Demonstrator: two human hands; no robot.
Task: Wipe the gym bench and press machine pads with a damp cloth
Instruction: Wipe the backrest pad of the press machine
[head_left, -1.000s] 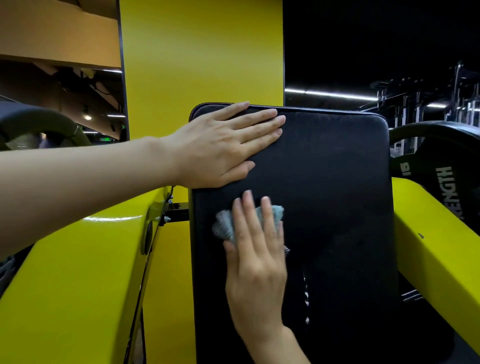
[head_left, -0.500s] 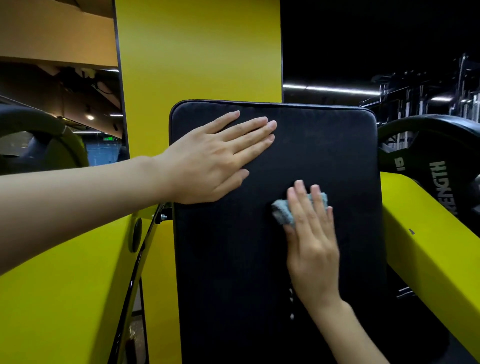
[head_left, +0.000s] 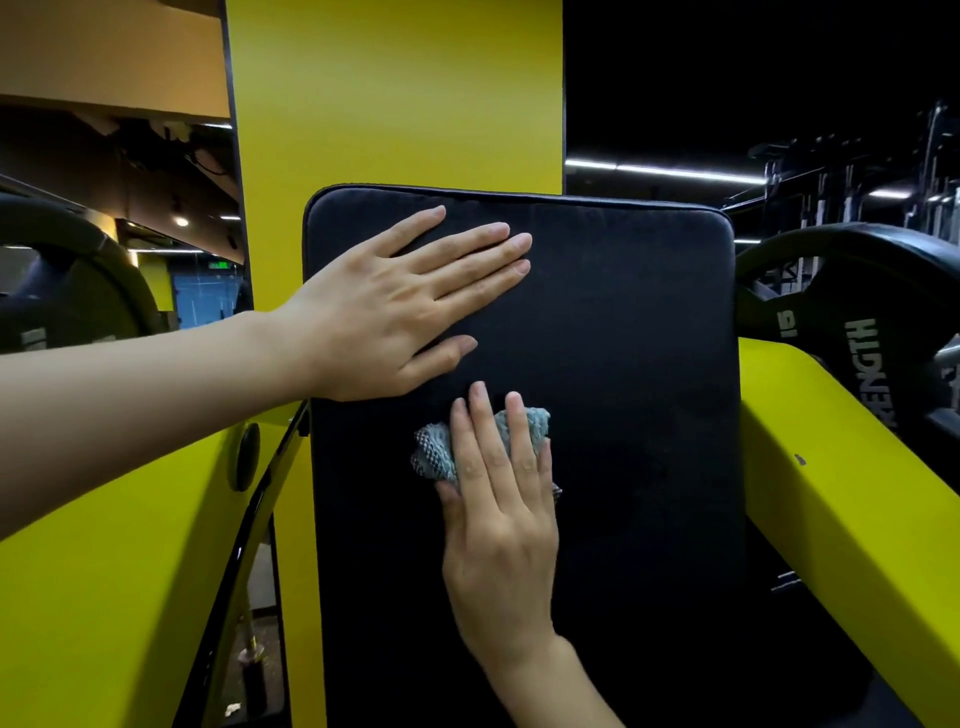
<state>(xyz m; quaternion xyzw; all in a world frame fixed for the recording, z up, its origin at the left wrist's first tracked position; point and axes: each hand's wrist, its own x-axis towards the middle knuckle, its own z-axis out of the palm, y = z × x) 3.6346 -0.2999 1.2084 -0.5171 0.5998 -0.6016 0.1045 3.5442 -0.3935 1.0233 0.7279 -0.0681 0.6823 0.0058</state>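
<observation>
- The left hand (head_left: 395, 312) reaches in from the left on a bare forearm. It lies flat on the upper part of the tall black upholstered pad (head_left: 639, 415), with straight fingers slightly spread, tips pointing right and thumb lowest. It holds nothing.
- The right hand (head_left: 498, 530) comes up from the bottom edge with its wrist low. Its straight fingers point upward and press the small crumpled blue-grey woven cloth (head_left: 434, 452) against the pad; they are not curled round it.
- The cloth sits on the pad's face, left of its centre line and just below the left hand, apart from it. It is bunched, its wider span runs left to right, and bits show on both sides of the fingers.
- The pad stands upright and faces the camera. Its long axis runs top to bottom and its top corners are rounded.
- Count: two hands, one cloth, one pad.
- Two glossy yellow metal frame arms flank the pad, one at the left (head_left: 104, 571) and one at the right (head_left: 841, 493).
- Two black weight plates sit behind them, one at the left (head_left: 72, 291) and one at the right (head_left: 857, 332) with white lettering.
- A flat yellow pillar (head_left: 395, 93) rises behind the pad.
</observation>
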